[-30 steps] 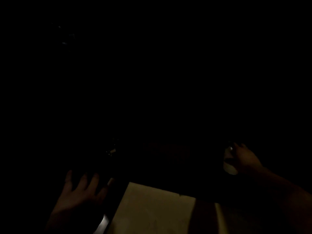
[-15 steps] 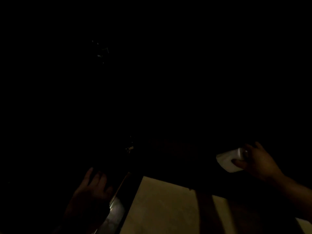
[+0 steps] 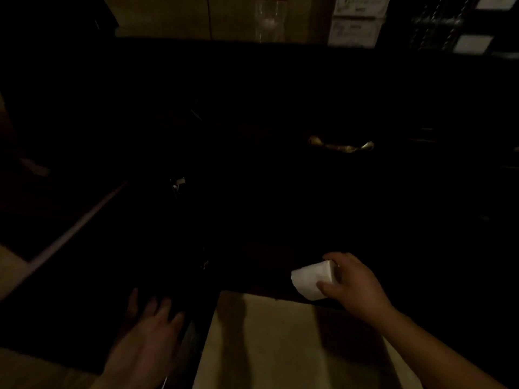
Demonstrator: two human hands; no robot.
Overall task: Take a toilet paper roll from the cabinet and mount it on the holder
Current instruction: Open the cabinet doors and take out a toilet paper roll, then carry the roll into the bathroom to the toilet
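Note:
The scene is very dark. My right hand point(image 3: 352, 284) grips a white toilet paper roll point(image 3: 311, 279) from its right end, low in front of a dark cabinet point(image 3: 280, 192). A brass handle point(image 3: 341, 146) shows on the cabinet front above the roll. My left hand point(image 3: 148, 332) lies flat with fingers spread against a dark surface at the lower left, which looks like the open cabinet door. No holder can be made out.
Pale floor tiles point(image 3: 266, 346) lie below the cabinet between my arms. On the countertop at the top stand a clear plastic bottle point(image 3: 271, 18) and white boxes point(image 3: 355, 26). A light edge point(image 3: 70, 228) runs diagonally at the left.
My right hand has drawn the roll out and toward me, leftward in view. The view has lifted and brightened, so the cabinet handle and countertop now show. My left hand stays low left.

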